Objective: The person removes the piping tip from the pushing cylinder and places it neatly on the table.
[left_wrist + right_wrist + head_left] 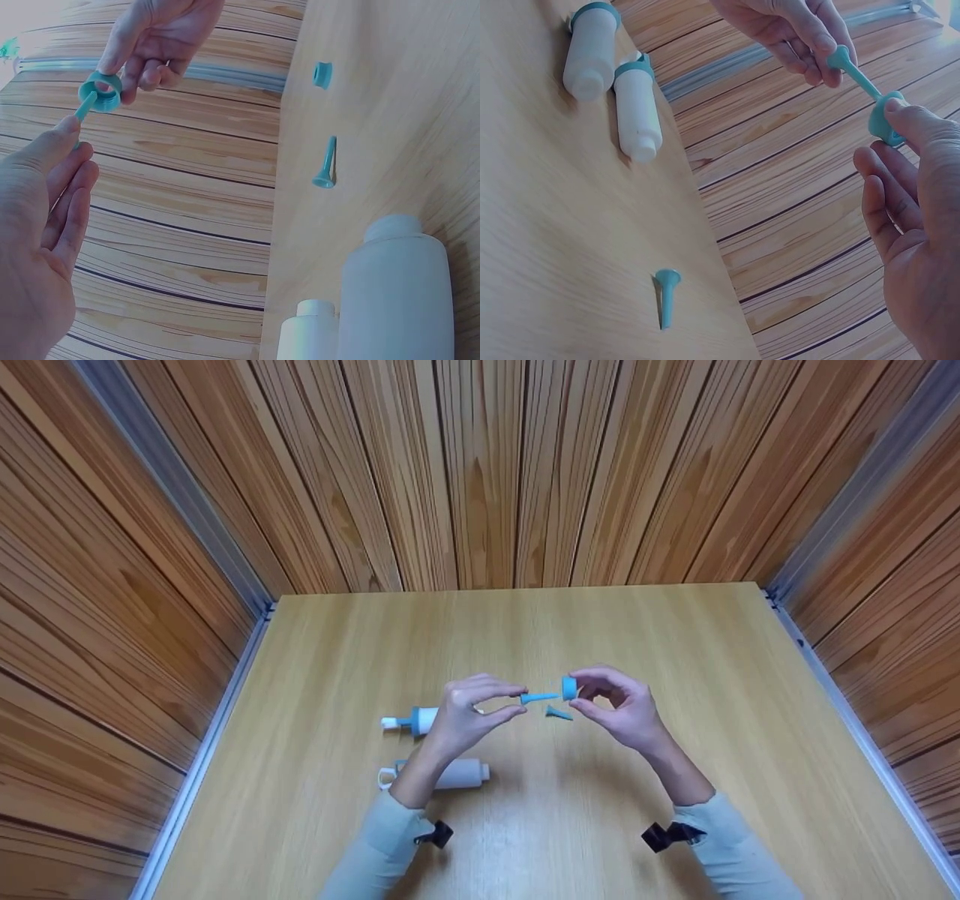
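Note:
My left hand (469, 712) pinches a teal nozzle (540, 698) by its flared end, between thumb and fingertips. The nozzle's thin tip points toward a teal ring cap (569, 688), which my right hand (619, 709) holds between thumb and fingers. In the left wrist view the tip lines up with the opening of the ring cap (112, 100); whether it touches or enters, I cannot tell. A second teal nozzle (559, 713) lies on the table below the hands. Another teal ring cap (322, 75) rests on the table in the left wrist view.
Two white plastic bottles lie at the left of the wooden table (360, 645): one with a teal collar (417, 721), partly behind my left hand, and one (461, 774) partly behind my left wrist. Wood-panelled walls (480, 472) enclose the table's back and sides.

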Available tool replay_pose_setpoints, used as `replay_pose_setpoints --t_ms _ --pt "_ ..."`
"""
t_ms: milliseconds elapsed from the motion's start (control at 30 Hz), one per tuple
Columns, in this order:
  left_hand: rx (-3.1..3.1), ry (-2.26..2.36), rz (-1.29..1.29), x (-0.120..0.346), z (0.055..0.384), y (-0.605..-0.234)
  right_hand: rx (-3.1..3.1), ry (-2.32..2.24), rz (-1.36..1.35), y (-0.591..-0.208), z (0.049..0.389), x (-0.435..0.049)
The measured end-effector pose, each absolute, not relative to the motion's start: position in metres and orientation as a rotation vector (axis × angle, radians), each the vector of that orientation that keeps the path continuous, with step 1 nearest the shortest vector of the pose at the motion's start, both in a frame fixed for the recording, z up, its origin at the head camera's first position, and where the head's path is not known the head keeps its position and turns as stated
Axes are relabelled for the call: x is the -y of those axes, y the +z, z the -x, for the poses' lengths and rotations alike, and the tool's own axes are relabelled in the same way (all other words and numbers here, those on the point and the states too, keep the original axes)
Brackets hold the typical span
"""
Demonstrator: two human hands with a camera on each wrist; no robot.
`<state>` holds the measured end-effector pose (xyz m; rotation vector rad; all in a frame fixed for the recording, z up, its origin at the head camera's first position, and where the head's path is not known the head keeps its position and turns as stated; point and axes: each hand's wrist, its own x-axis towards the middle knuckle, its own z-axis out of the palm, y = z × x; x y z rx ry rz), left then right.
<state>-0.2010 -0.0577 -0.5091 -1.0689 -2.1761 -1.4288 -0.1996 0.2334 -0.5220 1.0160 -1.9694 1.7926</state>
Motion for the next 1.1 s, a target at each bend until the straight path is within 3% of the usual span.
replay_pose_setpoints --t_ms 1100 --pt "2.174 -1.495 1.055 0.031 0.206 -0.503 2.065 1.763 -0.876 -0.535 0.188 -0.284"
